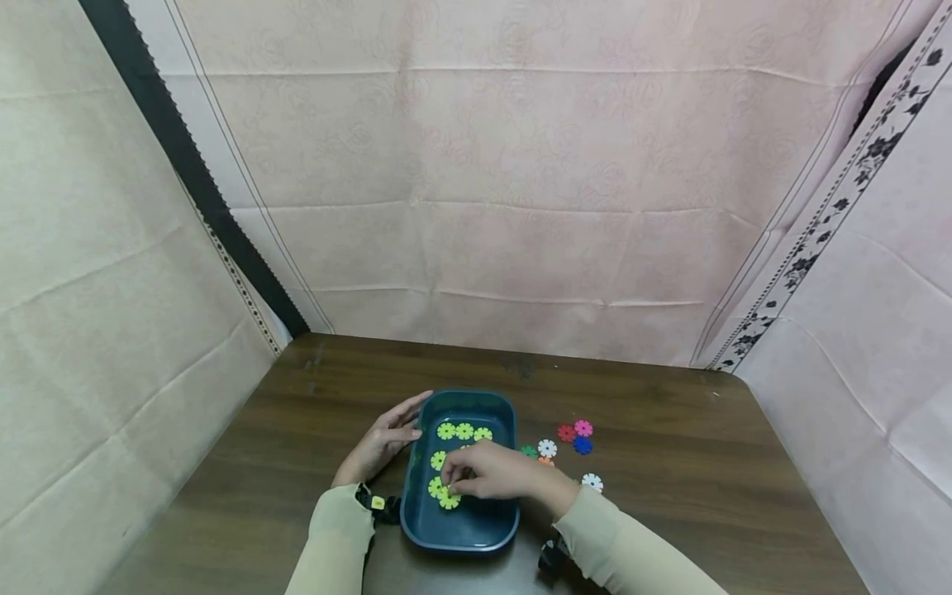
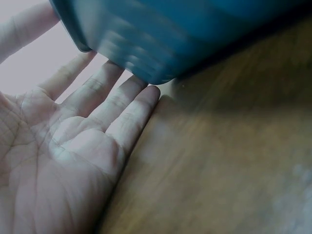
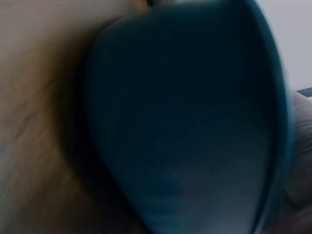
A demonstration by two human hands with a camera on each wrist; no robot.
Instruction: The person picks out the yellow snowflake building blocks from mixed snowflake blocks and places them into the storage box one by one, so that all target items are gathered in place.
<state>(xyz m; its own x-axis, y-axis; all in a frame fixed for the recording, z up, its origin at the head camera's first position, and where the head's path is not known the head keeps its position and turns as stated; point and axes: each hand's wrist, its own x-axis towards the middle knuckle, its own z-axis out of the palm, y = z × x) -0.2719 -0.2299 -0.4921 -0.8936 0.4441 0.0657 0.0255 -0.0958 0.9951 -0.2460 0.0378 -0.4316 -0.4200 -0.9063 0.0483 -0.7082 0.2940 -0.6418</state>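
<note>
A dark blue rectangular tray [image 1: 476, 541] stands on the table, with several yellow flower-shaped discs [image 1: 445, 430] set out on its floor. My left hand [image 1: 385, 440] is at the tray's left side, thumb at the rim. In the left wrist view, the left hand's straight fingers [image 2: 131, 109] reach the tray's outer wall [image 2: 161, 44]. My right hand [image 1: 491, 473] is over the tray, thumb and curled fingers pinching a yellow disc [image 1: 449, 501] low in the lower left part. The right wrist view mostly shows the tray's outer wall [image 3: 185, 107].
Loose flower-shaped discs lie on the wooden table [image 1: 669, 496] right of the tray: a red one [image 1: 566, 433], a pink one [image 1: 583, 427], a blue one [image 1: 583, 445], white ones [image 1: 547, 448], a green one [image 1: 529, 451] and an orange one. Pale cloth [image 1: 483, 165] hangs around the table.
</note>
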